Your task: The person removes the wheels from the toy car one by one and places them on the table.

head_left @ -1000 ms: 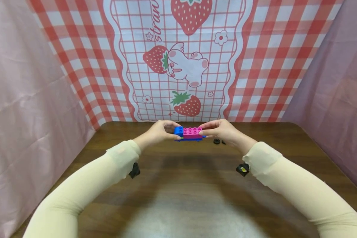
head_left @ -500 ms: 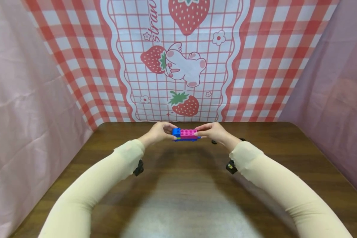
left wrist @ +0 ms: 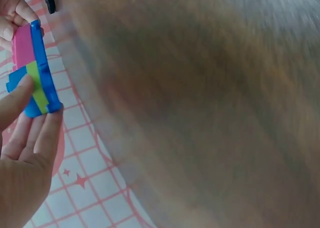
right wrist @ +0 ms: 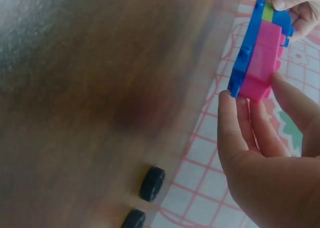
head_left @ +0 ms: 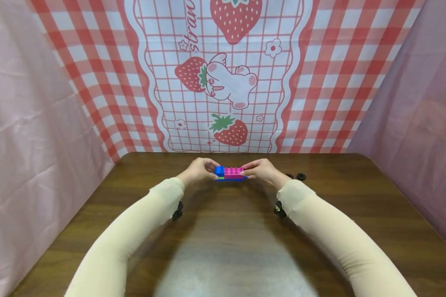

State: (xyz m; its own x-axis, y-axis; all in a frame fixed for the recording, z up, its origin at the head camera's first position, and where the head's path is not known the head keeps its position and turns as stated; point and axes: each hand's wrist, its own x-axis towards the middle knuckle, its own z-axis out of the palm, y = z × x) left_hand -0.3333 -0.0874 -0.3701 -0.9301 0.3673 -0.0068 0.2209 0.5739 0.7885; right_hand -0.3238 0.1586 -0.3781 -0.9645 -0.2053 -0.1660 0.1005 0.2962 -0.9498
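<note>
Both hands hold a toy-brick vehicle body between them, near the table's far edge in the head view. Its long pink brick (head_left: 233,175) and shorter blue brick (head_left: 219,171) stand on a flat blue base (left wrist: 46,70). A lime-green brick (left wrist: 38,86) is layered under the blue one. My left hand (head_left: 198,170) pinches the blue end, thumb on its near side and fingers behind. At the pink end, my right hand (head_left: 263,170) grips with thumb and fingertips. No wheels show on the base. Whether its underside touches the table is hard to tell.
Black toy wheels lie on the wooden table (head_left: 238,231), right of the right hand; one wheel (head_left: 301,176) shows whole, another (right wrist: 134,219) partly. A red-checked strawberry cloth (head_left: 226,82) hangs behind the table. Pink curtains (head_left: 412,103) flank the sides.
The hands and the brick vehicle have come lower and nearer in the head view, and slightly left. The black wheels now show to the right of the right wrist.
</note>
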